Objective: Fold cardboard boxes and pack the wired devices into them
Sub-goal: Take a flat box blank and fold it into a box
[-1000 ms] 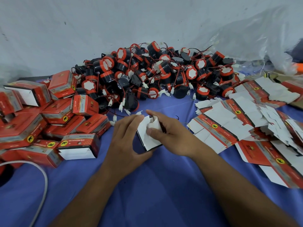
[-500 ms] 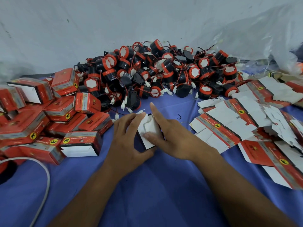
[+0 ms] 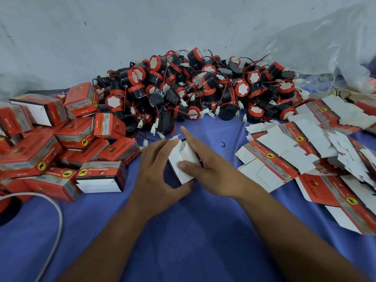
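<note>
At centre frame, left hand (image 3: pixel 158 176) grips a half-folded box (image 3: pixel 183 159), right hand (image 3: pixel 211 167) presses its flap straight-fingered; folded boxes (image 3: pixel 61 139) pile at left, many devices (image 3: pixel 193 88) unpacked.

The half-folded box (image 3: pixel 183 169) shows only white flaps. Its right side lies behind the right hand (image 3: pixel 209 165) and its near left corner behind the left hand (image 3: pixel 156 174), so how far the end is closed cannot be told. Both forearms run off the bottom edge. The pile of folded boxes (image 3: pixel 40 155) is cut by the left edge, the flat blanks (image 3: pixel 284 157) by the right — their small print is unreadable. A white cable (image 3: pixel 60 222) leaves at the left and at the bottom; the dark round thing (image 3: pixel 7 214) beside it is mostly out of view. Inside the plastic bag (image 3: pixel 325 49), an orange blur (image 3: pixel 373 83) cannot be identified. The lower wired devices (image 3: pixel 203 82) are buried under others.
</note>
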